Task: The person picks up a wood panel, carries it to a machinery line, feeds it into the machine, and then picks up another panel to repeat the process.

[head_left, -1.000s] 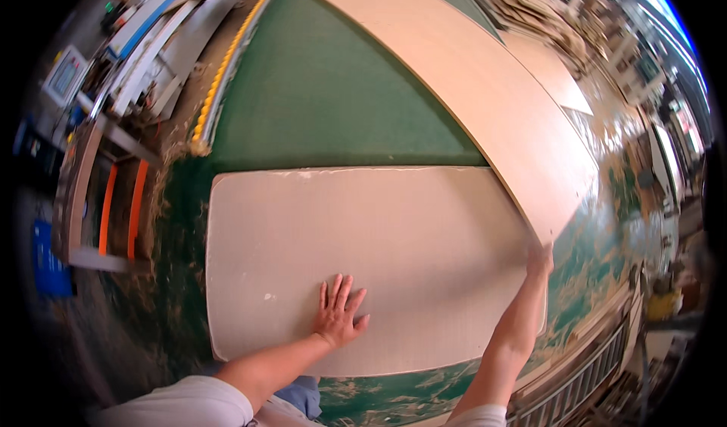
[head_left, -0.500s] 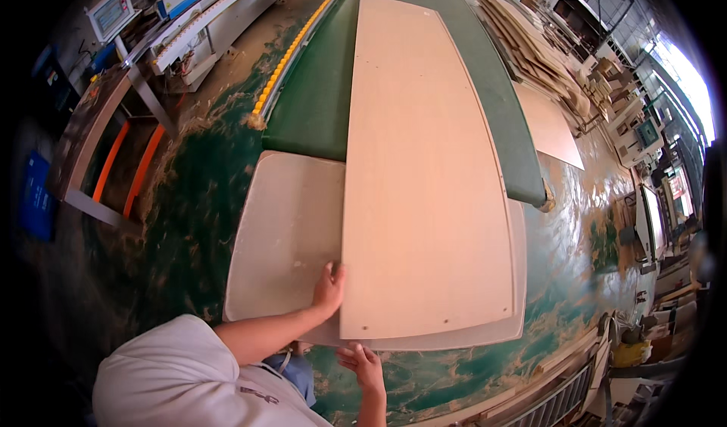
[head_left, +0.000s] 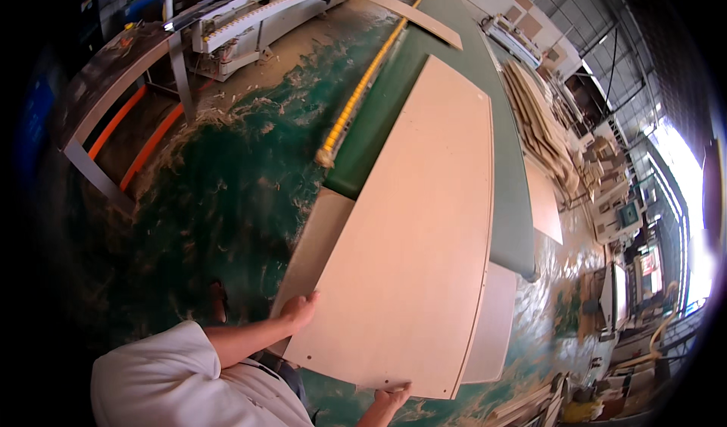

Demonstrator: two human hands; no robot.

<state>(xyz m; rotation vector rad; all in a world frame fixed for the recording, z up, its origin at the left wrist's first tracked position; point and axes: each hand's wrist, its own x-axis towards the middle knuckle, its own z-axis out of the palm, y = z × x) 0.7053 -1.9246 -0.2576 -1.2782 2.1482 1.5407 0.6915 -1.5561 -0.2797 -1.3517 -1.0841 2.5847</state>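
A long pale wood panel (head_left: 409,230), with small dark holes near its near end, lies over a green conveyor belt (head_left: 509,230) and a grey-beige board (head_left: 491,328) beneath. My left hand (head_left: 301,311) is closed on the panel's left edge near its close corner; the fingers go under and out of sight. At the near edge, my right hand (head_left: 391,400) grips the panel with the thumb on top, beside a small hole. The panel lies slanted, its far end toward the upper right.
Yellow rollers (head_left: 363,86) line the belt's left side. Another board (head_left: 386,6) lies across the far end. On the left stands a work table (head_left: 113,71) with orange bars. Stacked boards (head_left: 538,124) are at the right. Shavings litter the green floor (head_left: 219,200).
The right hand has moved right and taken hold of the panel's near edge. The left hand now wraps its left edge. In the view, the panel appears turned clockwise and nearer as the camera shifted.
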